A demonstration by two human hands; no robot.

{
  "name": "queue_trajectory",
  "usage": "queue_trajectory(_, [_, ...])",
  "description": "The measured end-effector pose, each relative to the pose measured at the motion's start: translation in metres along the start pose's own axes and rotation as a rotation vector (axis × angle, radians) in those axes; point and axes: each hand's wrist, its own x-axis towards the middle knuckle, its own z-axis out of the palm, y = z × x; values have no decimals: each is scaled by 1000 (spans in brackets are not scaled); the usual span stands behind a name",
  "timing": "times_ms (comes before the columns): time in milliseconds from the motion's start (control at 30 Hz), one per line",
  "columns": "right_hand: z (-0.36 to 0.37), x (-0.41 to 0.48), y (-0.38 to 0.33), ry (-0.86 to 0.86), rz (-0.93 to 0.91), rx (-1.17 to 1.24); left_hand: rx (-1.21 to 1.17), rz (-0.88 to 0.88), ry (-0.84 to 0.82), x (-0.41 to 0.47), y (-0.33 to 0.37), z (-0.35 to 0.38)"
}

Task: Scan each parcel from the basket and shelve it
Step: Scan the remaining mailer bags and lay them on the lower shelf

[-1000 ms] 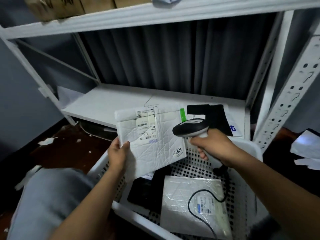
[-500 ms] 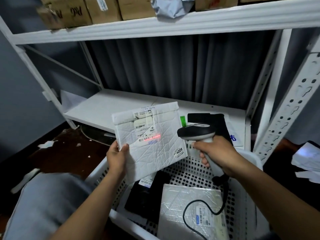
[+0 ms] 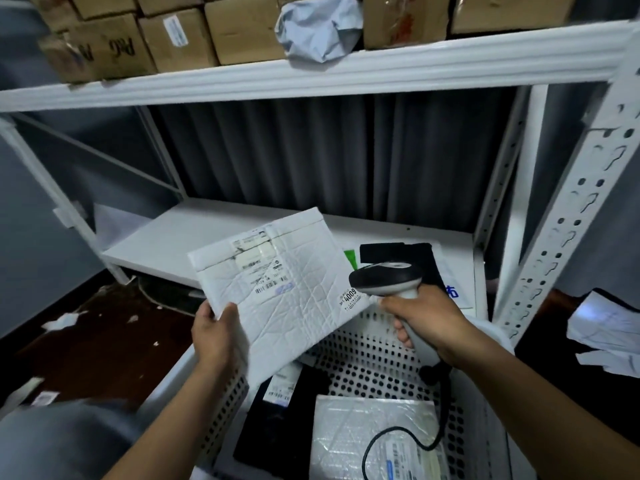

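Single head-worn view, close, forward and down over basket (image 3: 363,341) toward shelf (image 3: 166,251)

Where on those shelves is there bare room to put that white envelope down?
The lower shelf is bare across its middle, left of the black parcel at its right end. The upper shelf is crowded with cardboard boxes.

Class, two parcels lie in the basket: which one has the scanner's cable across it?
The silvery-white parcel, on the right: the black cable loops over it. The black parcel to its left lies clear of the cable.
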Motion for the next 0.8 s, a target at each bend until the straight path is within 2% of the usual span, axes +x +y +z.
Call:
queue_trajectory(100, [-14,19,-2,73,12,2,2,5,-19,16,0,24])
queue_trajectory(300, [-59,63,6,255,27,24,42,-52,-176,42,-19,111])
queue_trajectory(500, [-100,99,28,437,75,17,329,-48,-331,73,-66,224])
queue_trajectory(667, [-107,124,44,410,116,4,437,-180,-447,94,-132,288])
queue_trajectory(800, [-99,142,51,382,110,-32,595,-225,-569,106,-166,305])
